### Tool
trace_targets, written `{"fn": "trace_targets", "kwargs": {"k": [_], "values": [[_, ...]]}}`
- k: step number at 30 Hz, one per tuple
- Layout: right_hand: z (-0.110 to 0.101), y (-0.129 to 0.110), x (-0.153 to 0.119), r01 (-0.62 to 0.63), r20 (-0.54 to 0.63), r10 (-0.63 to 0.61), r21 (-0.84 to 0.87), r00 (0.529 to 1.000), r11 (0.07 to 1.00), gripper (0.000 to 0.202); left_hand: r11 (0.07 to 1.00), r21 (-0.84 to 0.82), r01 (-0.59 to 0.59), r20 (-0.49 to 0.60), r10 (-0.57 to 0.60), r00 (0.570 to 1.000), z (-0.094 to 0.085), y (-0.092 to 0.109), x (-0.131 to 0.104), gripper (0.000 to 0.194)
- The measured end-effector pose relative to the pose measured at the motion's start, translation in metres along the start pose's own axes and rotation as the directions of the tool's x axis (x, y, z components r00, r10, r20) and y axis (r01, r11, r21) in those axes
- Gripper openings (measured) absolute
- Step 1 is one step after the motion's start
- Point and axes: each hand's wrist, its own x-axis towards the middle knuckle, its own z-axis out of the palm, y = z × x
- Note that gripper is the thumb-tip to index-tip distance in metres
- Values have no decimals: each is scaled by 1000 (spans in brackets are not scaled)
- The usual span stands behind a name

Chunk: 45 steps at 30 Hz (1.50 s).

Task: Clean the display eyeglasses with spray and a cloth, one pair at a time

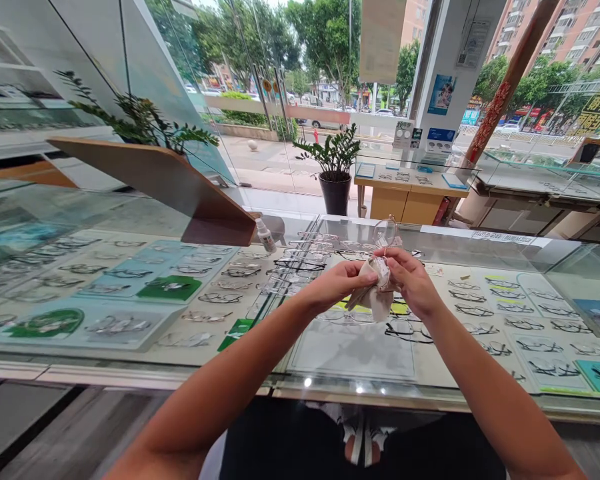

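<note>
Above the glass counter my two hands are close together around a pair of thin-rimmed eyeglasses (pixel 386 231). My left hand (pixel 341 283) pinches a pale wiping cloth (pixel 380 305), which is folded over the lower lens and hangs down below the fingers. With fingers closed on the frame, my right hand (pixel 414 280) grips the eyeglasses from the right side. One round lens sticks up beyond the fingertips, and the other is partly covered by cloth and fingers.
A small white spray bottle (pixel 265 237) stands on the glass counter (pixel 350 383), left of my hands. Rows of eyeglasses (pixel 300 265) lie around it and on trays beneath the glass. A brown wooden board (pixel 155 175) slants at left. A potted plant (pixel 335 193) stands beyond.
</note>
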Motion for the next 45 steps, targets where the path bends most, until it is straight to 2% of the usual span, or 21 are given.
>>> {"fn": "trace_targets", "kwargs": {"k": [6, 10, 15, 18, 20, 22, 24, 26, 28, 29, 33, 37, 45], "values": [[1, -3, -1, -52, -13, 54, 96, 998, 994, 36, 999, -28, -32, 17, 32, 999, 4, 2, -2, 49], [2, -3, 0, -92, -14, 95, 122, 995, 988, 39, 997, -56, -50, 7, 50, 999, 6, 1, -2, 47], [4, -5, -1, -39, -7, 40, 121, 999, 992, 39, 991, -96, -92, -18, 91, 996, 10, -4, -1, 42], [-1, -9, 1, 20, -27, -18, 56, 999, 998, 34, 986, -88, -143, -59, 138, 989, 10, -6, 0, 41], [-11, -13, 5, 107, -93, -112, -58, 989, 993, 27, 983, -76, -168, -89, 162, 983, 7, -6, 0, 41], [-28, -19, 12, 190, -186, -228, -201, 956, 961, 19, 982, -63, -180, -109, 172, 979, 3, -5, 1, 40], [-49, -24, 19, 203, -303, -293, -295, 907, 934, 17, 980, -62, -192, -129, 183, 975, 0, -4, 1, 40], [-72, -26, 26, 150, -421, -309, -369, 853, 917, 14, 974, -72, -213, -156, 200, 967, -2, -3, 2, 42], [-94, -26, 31, -14, -551, -221, -390, 804, 921, 17, 971, -74, -226, -180, 210, 961, -3, -2, 2, 45], [-103, -25, 32, -55, -582, -197, -387, 789, 920, 23, 971, -70, -230, -191, 213, 958, -3, -2, 2, 45], [-133, -18, 34, -147, -631, -157, -402, 760, 904, 40, 968, -57, -246, -207, 230, 951, -1, -1, 3, 47], [-151, -6, 34, -228, -652, -130, -434, 747, 872, 56, 964, -51, -261, -193, 247, 949, -1, -1, 4, 49], [-174, 18, 36, -348, -644, -45, -470, 764, 811, 75, 962, -46, -268, -245, 249, 937, -5, -6, 7, 55]]}}
